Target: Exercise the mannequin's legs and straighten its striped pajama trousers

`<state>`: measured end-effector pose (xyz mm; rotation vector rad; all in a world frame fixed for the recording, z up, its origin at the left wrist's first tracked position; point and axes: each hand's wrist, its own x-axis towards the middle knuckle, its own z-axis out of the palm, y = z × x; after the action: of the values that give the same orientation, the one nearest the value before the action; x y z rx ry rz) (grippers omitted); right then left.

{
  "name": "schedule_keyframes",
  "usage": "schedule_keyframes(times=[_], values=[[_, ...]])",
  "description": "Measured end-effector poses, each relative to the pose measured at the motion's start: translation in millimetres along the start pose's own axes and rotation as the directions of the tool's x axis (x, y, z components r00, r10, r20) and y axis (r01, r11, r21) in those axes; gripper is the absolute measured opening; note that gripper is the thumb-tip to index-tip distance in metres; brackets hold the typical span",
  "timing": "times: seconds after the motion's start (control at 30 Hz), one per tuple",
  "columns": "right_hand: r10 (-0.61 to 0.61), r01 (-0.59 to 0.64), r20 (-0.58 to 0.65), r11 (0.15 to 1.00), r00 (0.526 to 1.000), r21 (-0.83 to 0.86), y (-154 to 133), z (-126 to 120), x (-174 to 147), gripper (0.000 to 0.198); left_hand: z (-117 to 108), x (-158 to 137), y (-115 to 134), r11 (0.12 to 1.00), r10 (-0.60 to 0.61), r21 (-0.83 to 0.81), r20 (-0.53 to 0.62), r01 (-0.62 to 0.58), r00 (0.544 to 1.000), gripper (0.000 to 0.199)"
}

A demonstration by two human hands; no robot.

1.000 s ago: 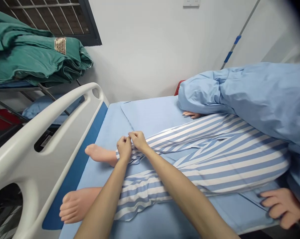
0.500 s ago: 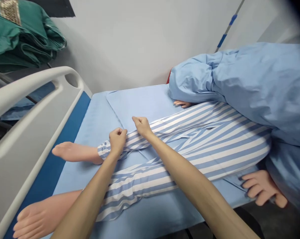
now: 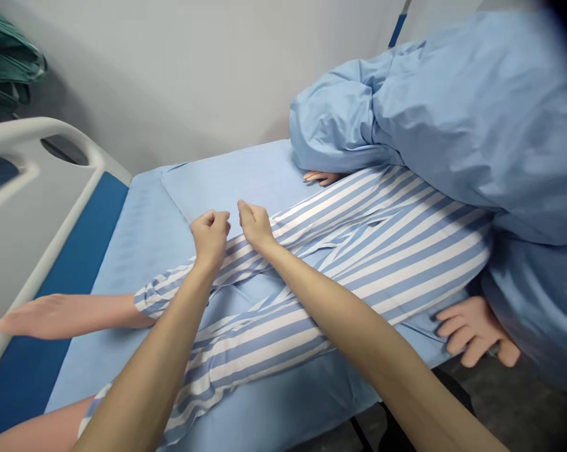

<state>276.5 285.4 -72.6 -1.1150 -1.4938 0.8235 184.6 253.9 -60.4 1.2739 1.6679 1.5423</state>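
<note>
Striped trouser leg (image 3: 264,251) – on manikin, mid-bed, long axis foot-to-hip toward footboard (image 3: 38,207) | left hand (image 3: 211,235) and right hand (image 3: 255,225) fisted, pinching its fabric | left nearer cuff – right hipward

Blue-and-white striped trousers (image 3: 340,263) clothe a manikin lying on the bed. The far leg's fabric is bunched at the shin, pinched in both fists; the cuff sits above the ankle.

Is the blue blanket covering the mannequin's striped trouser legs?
No: the blue blanket is bunched over the upper body, and the striped trouser legs lie uncovered where both hands grip the fabric.
</note>
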Motion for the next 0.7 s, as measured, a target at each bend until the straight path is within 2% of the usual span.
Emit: schedule_keyframes(times=[0.1,0.2,0.27,0.37,0.47,0.57,0.7], values=[[-0.026,0.027,-0.051,0.999,0.998,0.027,-5,-13,8,0.046,26,-4,0,1.0,0.001,0.009,-0.01,-0.001,1.0,0.023],[-0.035,0.035,-0.036,0.999,0.999,-0.009,-1,-34,19,0.046,44,-6,-1,0.999,-0.047,-0.007,-0.134,0.047,0.99,0.021],[-0.021,0.02,-0.026,0.999,0.999,-0.045,7,-45,21,0.046,54,-6,0,0.996,-0.085,-0.051,-0.165,0.077,0.983,0.022],[-0.034,0.033,-0.003,0.996,0.999,-0.082,13,-51,21,0.045,66,-7,2,0.999,-0.035,-0.018,-0.122,0.033,0.992,0.022],[-0.099,0.097,-0.01,0.989,0.995,-0.114,6,-61,29,0.043,73,-5,2,1.0,-0.002,0.03,-0.116,0.006,0.993,0.021],[-0.143,0.132,-0.05,0.976,0.989,-0.174,10,-83,42,0.041,80,0,7,0.997,-0.07,-0.052,-0.127,0.064,0.989,0.02],[-0.101,0.083,-0.088,0.979,0.991,-0.187,36,-103,50,0.04,107,3,18,0.983,-0.011,-0.186,-0.029,0.005,1.0,0.021]])
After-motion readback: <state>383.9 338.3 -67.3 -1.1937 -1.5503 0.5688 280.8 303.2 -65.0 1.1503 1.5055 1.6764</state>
